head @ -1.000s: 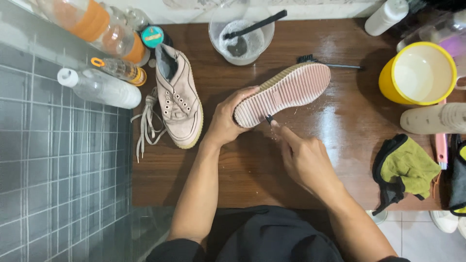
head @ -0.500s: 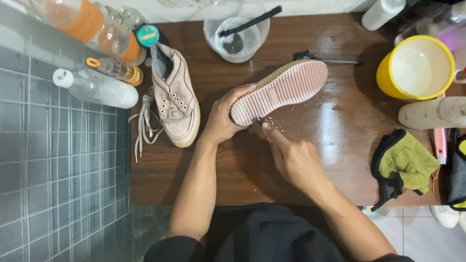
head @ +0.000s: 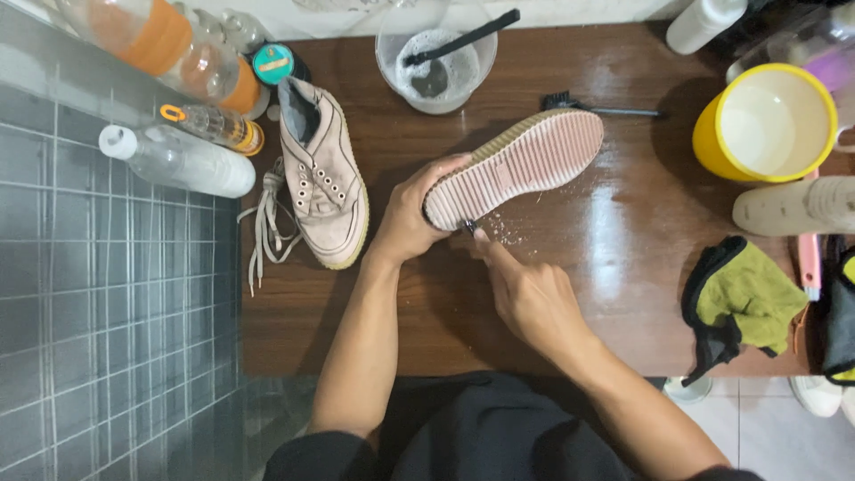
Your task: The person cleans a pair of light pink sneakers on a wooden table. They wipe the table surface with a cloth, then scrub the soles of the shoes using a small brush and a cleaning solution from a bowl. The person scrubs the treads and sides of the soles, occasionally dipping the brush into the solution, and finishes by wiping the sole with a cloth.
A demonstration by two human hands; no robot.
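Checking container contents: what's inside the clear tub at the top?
Clear tub holds white foam and a black-handled brush. The brush head is sunk in murky liquid, bristles hidden.

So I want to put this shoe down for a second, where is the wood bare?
Bare wood lies between the right hand and the green cloth, below the yellow bucket. Another patch sits under the second shoe by the left forearm. The far edge is crowded: bottles, bowl, brush.

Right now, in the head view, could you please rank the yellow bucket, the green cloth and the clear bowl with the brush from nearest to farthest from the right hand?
1. Green cloth, right of the right hand.
2. Clear bowl, top centre.
3. Yellow bucket, upper right.
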